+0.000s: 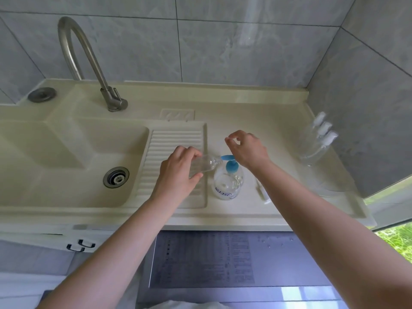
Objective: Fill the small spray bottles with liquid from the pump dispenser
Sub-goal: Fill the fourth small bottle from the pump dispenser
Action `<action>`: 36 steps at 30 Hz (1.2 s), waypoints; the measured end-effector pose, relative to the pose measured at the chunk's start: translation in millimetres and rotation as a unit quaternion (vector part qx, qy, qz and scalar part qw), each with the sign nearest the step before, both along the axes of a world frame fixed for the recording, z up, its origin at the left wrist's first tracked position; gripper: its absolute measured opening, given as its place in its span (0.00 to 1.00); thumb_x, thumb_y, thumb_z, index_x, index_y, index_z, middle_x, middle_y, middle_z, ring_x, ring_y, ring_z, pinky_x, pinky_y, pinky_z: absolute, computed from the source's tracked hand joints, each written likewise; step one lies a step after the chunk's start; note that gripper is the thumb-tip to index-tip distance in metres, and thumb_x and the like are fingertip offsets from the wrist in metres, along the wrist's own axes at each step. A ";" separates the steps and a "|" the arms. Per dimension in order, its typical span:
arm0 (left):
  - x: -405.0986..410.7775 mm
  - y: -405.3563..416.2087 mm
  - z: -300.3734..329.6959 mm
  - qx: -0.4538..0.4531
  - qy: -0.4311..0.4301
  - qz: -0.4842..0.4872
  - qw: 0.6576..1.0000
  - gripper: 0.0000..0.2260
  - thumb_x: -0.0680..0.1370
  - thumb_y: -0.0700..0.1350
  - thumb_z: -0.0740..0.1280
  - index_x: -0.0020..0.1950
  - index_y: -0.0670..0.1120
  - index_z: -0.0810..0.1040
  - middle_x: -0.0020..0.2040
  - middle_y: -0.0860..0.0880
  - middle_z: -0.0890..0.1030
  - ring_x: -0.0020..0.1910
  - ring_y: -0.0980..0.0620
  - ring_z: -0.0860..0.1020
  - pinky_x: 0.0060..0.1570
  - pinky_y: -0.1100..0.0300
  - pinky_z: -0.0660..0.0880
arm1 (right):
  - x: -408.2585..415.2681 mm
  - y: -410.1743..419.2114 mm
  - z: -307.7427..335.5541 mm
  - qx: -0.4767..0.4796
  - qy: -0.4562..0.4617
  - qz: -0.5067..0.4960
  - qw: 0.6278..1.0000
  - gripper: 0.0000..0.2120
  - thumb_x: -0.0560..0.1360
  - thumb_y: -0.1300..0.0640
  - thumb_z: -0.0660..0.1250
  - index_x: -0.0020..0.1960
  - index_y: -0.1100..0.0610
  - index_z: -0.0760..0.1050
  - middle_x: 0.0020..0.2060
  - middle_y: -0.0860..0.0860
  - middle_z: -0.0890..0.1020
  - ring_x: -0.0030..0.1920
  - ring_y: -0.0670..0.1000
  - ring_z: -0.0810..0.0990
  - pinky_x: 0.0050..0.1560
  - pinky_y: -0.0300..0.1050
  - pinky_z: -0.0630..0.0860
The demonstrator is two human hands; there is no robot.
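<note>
Over counter | left hand grips small bottle at pump spout | right hand curled above

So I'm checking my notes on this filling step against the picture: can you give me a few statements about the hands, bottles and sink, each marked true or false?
1. The left hand grips a small clear bottle tilted with its mouth at the blue nozzle of the pump dispenser. True.
2. The right hand grips the faucet. False: it is above the blue pump head, wrist on it, thumb and fingertips pinched; the faucet is untouched.
3. Three capped spray bottles stand at the right by the wall. True.
4. The pump dispenser stands inside the sink basin. False: it stands on the counter, right of the ribbed drainboard.
</note>
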State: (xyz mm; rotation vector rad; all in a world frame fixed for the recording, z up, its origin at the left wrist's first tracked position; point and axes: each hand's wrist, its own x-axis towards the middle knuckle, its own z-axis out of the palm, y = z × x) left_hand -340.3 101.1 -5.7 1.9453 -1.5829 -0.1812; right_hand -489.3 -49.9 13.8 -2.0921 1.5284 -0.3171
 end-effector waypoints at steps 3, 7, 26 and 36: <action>0.2 -0.9 1.2 0.006 -0.002 -0.006 1.000 0.20 0.70 0.44 0.76 0.59 0.50 0.75 0.56 0.52 0.73 0.55 0.51 0.77 0.54 0.45 0.76 | 2.0 0.5 0.4 0.007 0.022 -0.005 1.000 0.17 0.80 0.42 0.58 0.65 0.46 0.75 0.63 0.52 0.77 0.64 0.56 0.74 0.63 0.52 0.66; 1.7 -0.3 2.3 0.023 -0.008 -0.007 1.000 0.19 0.72 0.45 0.75 0.60 0.51 0.74 0.56 0.53 0.73 0.55 0.52 0.77 0.55 0.46 0.76 | 4.7 1.4 -5.9 0.061 0.016 -0.018 0.998 0.13 0.79 0.47 0.54 0.58 0.43 0.75 0.60 0.51 0.77 0.60 0.57 0.73 0.56 0.53 0.60; 2.5 -2.0 3.8 0.044 -0.023 -0.008 0.999 0.20 0.71 0.45 0.76 0.60 0.51 0.75 0.56 0.53 0.73 0.55 0.53 0.78 0.54 0.47 0.76 | 5.8 8.5 -6.3 0.000 0.006 -0.023 1.000 0.18 0.82 0.51 0.52 0.68 0.46 0.72 0.67 0.53 0.72 0.66 0.58 0.71 0.64 0.54 0.60; 3.6 -3.1 0.5 0.047 -0.002 -0.020 0.999 0.20 0.71 0.44 0.76 0.60 0.51 0.75 0.56 0.53 0.74 0.55 0.52 0.78 0.55 0.47 0.76 | 3.6 11.3 -8.4 -0.031 0.046 -0.018 0.998 0.19 0.82 0.53 0.50 0.69 0.46 0.71 0.69 0.51 0.72 0.65 0.58 0.71 0.63 0.54 0.61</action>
